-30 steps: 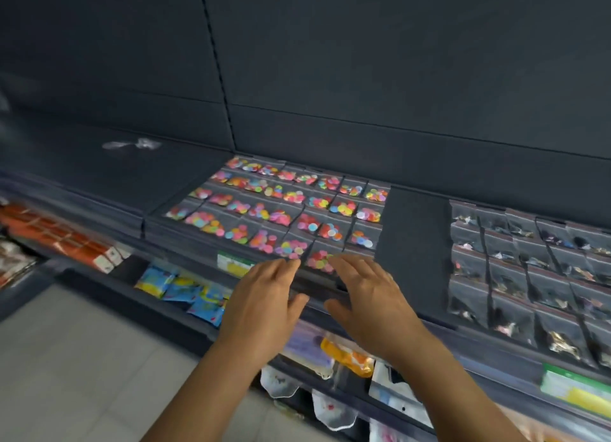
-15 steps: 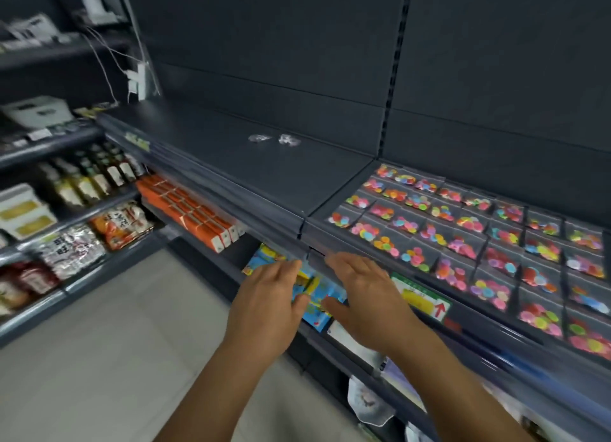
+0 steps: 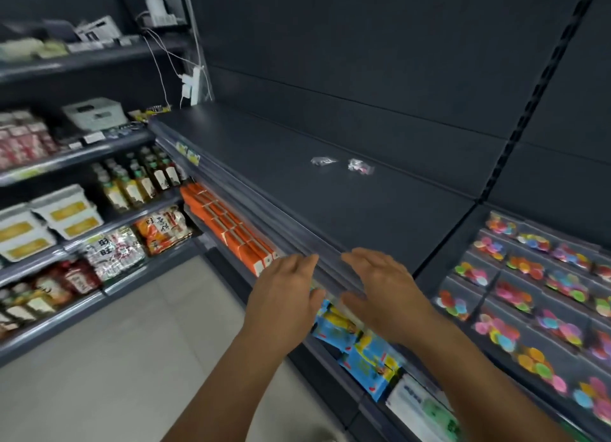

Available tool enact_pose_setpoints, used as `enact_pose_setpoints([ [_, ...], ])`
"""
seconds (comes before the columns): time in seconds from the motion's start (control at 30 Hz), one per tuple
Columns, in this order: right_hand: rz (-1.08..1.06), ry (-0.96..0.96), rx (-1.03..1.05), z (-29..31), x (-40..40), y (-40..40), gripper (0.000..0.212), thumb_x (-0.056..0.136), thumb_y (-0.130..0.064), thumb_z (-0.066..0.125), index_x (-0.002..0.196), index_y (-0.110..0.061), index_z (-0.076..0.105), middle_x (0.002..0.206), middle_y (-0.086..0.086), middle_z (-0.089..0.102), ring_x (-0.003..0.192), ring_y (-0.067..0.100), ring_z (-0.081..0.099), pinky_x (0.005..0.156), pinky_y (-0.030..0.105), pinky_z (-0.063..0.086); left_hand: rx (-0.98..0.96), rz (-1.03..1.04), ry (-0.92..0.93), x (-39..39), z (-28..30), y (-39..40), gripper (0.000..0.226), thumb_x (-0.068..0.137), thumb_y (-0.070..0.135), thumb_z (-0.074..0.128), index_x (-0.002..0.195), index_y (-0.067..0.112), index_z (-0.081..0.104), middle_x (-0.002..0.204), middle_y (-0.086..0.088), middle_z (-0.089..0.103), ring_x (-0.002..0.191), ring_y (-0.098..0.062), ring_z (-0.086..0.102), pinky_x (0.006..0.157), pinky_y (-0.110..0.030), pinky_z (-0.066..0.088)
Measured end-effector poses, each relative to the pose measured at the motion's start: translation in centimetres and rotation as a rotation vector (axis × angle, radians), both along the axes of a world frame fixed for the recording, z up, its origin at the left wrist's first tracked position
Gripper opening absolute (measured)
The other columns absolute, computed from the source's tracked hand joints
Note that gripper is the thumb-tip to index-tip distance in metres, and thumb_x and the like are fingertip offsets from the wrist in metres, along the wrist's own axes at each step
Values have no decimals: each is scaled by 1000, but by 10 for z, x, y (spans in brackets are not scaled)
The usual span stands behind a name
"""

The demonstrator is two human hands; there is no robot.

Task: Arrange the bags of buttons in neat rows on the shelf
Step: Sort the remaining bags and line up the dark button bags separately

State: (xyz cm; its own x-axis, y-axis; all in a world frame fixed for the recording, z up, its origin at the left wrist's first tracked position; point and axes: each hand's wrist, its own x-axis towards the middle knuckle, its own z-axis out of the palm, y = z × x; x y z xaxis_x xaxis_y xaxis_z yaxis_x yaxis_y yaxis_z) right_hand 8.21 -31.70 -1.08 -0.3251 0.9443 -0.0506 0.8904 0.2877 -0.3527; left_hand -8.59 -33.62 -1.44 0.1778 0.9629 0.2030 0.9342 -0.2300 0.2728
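both hands, left [image 3: 284,296] and right [image 3: 380,293], hover flat with an open, empty grip over the shelf [image 3: 264,164] edge, probably headed for the two loose button bags [image 3: 344,164] further back, since the colourful bags [image 3: 529,296] on the right already sit in rows

— Can you read anything on these shelves?
— Hardly. The silver snack bags [image 3: 114,251] carry two large dark characters that look like 旺旺. The orange packet [image 3: 163,228] beside them has big black characters too, but I can't make them out.
— And the yellow shelf tags [image 3: 192,155]?
— Too blurred to read.
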Motion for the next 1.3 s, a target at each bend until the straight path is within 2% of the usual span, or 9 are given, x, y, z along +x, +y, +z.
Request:
enact_pose_setpoints([
  [0.4, -87, 65, 16, 13, 1, 158, 65, 94, -42, 48, 149, -25, 18, 155, -6, 20, 143, 12, 15, 119, 35, 14, 7, -77, -38, -10, 7, 175, 57, 96, 39, 46, 147, 21, 27, 147, 3, 38, 134, -15, 32, 109, -24, 26],
  [0.63, -271, 94, -45, 9, 3, 229, 65, 94, -37, 50, 149, -22, 20, 154, -1, 24, 142, 20, 20, 116, 38, 22, -55, -132, -32, -9, -1, 269, 62, 95, 37, 48, 148, 19, 23, 152, 2, 29, 138, -19, 28, 112, -32, 27],
  [0.83, -393, 60, -100, 1, -12, 276, 73, 94, -39, 49, 151, -25, 6, 159, -3, 7, 144, 24, 11, 117, 41, 19, -187, -222, 62, -12, -9, 338, 72, 97, 40, 43, 151, 17, 1, 159, -2, 3, 146, -18, 5, 119, -36, 14],
  [0.97, -411, -30, -136, -14, -20, 296, 64, 95, -45, 42, 149, -27, 14, 159, -7, 2, 146, 21, 4, 117, 45, 12, -220, -337, 160, -19, -15, 364, 61, 99, 42, 34, 150, 14, 15, 159, -1, 8, 146, -18, 5, 118, -36, 15],
  [1.03, -353, 54, -85, -19, -23, 298, 46, 95, -41, 44, 139, -27, 41, 157, -6, 17, 146, 14, 9, 118, 42, 13, -197, -435, 127, -24, -16, 365, 51, 100, 39, 33, 145, 14, 34, 156, 0, 19, 143, -17, 16, 115, -33, 19],
  [1.1, -326, 238, 37, -20, -27, 294, 25, 95, -30, 50, 111, -20, 67, 141, -5, 47, 139, 11, 31, 114, 26, 23, -147, -490, -36, -31, -17, 366, 37, 100, 33, 37, 126, 17, 58, 144, 1, 43, 132, -17, 36, 106, -28, 31],
  [1.17, -440, 335, 150, -21, -29, 292, 18, 93, -22, 55, 88, -17, 71, 115, -11, 63, 121, 9, 49, 97, 10, 31, -87, -430, -210, -36, -14, 371, 26, 97, 27, 43, 109, 17, 64, 123, 4, 56, 116, -16, 48, 92, -27, 39],
  [1.27, -726, 330, 201, -22, -30, 297, 9, 88, -28, 59, 94, -24, 64, 103, -6, 62, 106, 19, 55, 84, 24, 41, -116, -301, -237, -36, -13, 387, 29, 95, 31, 48, 121, 18, 54, 122, 2, 53, 115, -19, 44, 88, -30, 39],
  [1.3, -794, 298, 159, -22, -32, 300, 20, 87, -33, 60, 105, -23, 62, 106, -2, 62, 107, 22, 53, 85, 28, 42, -154, -288, -207, -35, -14, 393, 36, 94, 33, 48, 127, 18, 50, 125, 0, 53, 118, -20, 42, 90, -33, 39],
])
